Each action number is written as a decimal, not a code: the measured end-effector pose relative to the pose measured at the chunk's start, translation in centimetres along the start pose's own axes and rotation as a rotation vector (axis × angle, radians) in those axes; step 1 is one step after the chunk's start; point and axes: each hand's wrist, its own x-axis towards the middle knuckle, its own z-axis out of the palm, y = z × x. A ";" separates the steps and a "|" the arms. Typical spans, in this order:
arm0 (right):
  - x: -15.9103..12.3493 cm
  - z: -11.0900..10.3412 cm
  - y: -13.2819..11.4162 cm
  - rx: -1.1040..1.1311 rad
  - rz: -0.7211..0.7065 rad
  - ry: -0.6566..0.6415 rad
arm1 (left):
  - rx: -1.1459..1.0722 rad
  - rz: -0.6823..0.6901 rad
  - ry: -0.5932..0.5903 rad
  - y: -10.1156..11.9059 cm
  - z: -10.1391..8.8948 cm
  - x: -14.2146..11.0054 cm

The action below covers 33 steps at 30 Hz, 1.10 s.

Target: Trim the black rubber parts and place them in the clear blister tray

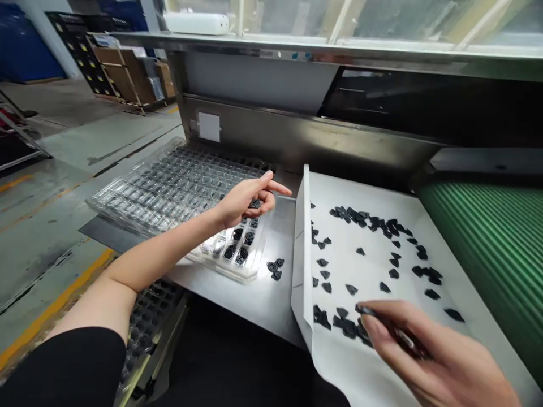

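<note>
My left hand [250, 199] is over the right side of a clear plastic tray [139, 195]. Its index finger points out to the right while the other fingers curl around a small round black part [254, 204]. Below it, several black parts [241, 255] sit in the tray's pockets. My right hand [441, 353] is above the near side of a white sheet [360, 195] with a raised edge. Thumb and index finger pinch a small black part [365, 310]. Something dark and shiny [409, 342] shows under the curled fingers, too blurred to name.
Many black parts [350, 215] lie scattered on the white sheet. A few more [275, 268] rest on the metal table [237, 294]. On the right runs a green ribbed belt [492, 237]. A metal shelf [297, 48] crosses overhead. More trays [148, 322] stand low at the left.
</note>
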 end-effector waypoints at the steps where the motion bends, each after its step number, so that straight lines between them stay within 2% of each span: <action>1: 0.5 -0.5 -0.6 0.047 0.046 0.021 | -0.073 -0.036 -0.076 -0.2 1.5 -0.5; 4: 1.9 -1.1 -2.1 0.188 0.193 0.091 | -0.183 -0.144 -0.200 -0.6 4.8 -1.5; 6: 2.8 -1.1 -2.6 0.334 0.308 0.110 | -0.194 -0.178 -0.246 -0.8 6.2 -1.9; 8: 3.7 -0.9 -3.0 0.555 0.393 0.112 | -0.156 -0.157 -0.274 -1.0 7.1 -2.2; 11: 5.5 -0.2 -3.2 0.860 0.411 0.098 | -0.068 -0.060 -0.286 -1.5 7.9 -2.7; 13: 6.8 0.4 -3.2 0.955 0.369 0.058 | -0.036 -0.021 -0.274 -1.8 8.2 -2.9; 18: 8.7 1.5 -2.8 1.093 0.266 -0.042 | -0.058 0.020 -0.199 -2.0 8.7 -2.5; 25: 9.0 1.7 -1.9 1.158 0.242 -0.028 | -0.109 0.142 -0.127 -2.6 9.6 -1.7; 33: 8.9 1.8 -1.1 1.060 0.232 0.028 | 0.009 0.107 -0.117 -3.2 9.8 -2.0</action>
